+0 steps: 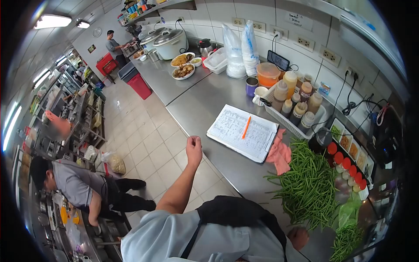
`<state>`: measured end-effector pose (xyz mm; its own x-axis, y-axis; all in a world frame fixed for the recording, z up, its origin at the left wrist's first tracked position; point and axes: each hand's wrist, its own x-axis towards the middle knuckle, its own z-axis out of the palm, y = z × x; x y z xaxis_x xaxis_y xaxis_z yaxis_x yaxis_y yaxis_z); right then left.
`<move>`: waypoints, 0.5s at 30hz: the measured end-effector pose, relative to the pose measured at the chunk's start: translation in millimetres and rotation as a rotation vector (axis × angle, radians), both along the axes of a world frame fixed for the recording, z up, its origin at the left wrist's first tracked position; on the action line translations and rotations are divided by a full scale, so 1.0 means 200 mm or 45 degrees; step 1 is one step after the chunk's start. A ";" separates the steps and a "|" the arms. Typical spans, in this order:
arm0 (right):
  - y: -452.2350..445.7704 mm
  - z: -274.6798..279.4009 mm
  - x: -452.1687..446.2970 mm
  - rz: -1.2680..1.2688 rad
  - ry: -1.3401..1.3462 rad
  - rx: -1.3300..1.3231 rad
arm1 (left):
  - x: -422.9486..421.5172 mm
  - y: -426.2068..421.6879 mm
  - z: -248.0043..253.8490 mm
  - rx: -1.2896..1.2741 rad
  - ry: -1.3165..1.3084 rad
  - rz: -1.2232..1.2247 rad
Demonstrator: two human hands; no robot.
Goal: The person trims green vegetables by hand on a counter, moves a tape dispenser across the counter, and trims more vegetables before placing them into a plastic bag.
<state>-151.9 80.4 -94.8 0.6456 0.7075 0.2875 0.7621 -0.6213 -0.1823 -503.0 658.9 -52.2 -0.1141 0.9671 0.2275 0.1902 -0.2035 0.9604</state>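
Note:
My left hand [194, 149] is raised beside the counter's front edge, its fingers curled into a loose fist with nothing visible in them. Close to my body, my right hand [299, 238] rests at the steel counter, its fingers appearing curled in; it is partly in shadow. A large heap of green beans [305, 185] lies just beyond it. In front of me sits a clipboard with filled-in sheets [235, 139], and an orange pen [246, 127] lies across the paper. A pink cloth [279, 153] is crumpled between the clipboard and the beans.
A white basket of sauce bottles [323, 118] stands near the wall. Several red-lidded shakers [345, 163] and a green plastic bag [349, 212] sit at the right. Food bowls [183, 71] and rice cookers [168, 41] are farther left. A co-worker [87, 187] bends over another counter.

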 end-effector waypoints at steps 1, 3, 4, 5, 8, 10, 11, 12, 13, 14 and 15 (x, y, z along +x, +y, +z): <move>0.02 0.02 -0.01 -0.014 -0.019 0.019 | 0.03 0.08 -0.01 -0.041 -0.038 0.016; 0.08 0.07 -0.04 -0.110 -0.065 -0.026 | 0.06 0.28 -0.08 0.019 0.043 0.039; 0.11 0.09 -0.05 -0.157 -0.086 -0.049 | 0.06 0.38 -0.12 0.033 0.075 0.052; 0.14 0.08 -0.05 -0.243 -0.121 -0.065 | 0.07 0.46 -0.11 0.048 0.108 0.064; 0.12 -0.10 -0.05 -0.512 -0.300 -0.132 | 0.10 0.75 -0.13 0.010 0.130 0.097; 0.09 -0.07 -0.05 -0.537 -0.060 -0.373 | 0.14 0.94 -0.12 0.007 0.129 0.089; 0.08 -0.03 -0.05 -0.549 0.059 -0.491 | 0.16 1.02 -0.10 0.037 0.161 0.049; -0.10 -0.48 0.06 -0.661 -0.443 -0.368 | 0.17 1.09 -0.07 0.069 0.192 0.012; -0.21 -0.54 0.10 -0.625 -0.372 -0.395 | 0.18 1.18 -0.06 0.103 0.221 -0.024; -0.26 -0.57 0.12 -0.591 -0.298 -0.423 | 0.19 1.28 -0.06 0.065 0.243 -0.054; -0.22 -0.57 0.11 -0.563 -0.222 -0.450 | 0.20 1.40 -0.07 0.093 0.272 -0.054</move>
<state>-130.4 37.3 -207.8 0.8654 0.4540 0.2120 0.4170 -0.8871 0.1980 -463.1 938.4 -65.2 -0.0155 0.9502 0.3113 0.3778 -0.2827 0.8817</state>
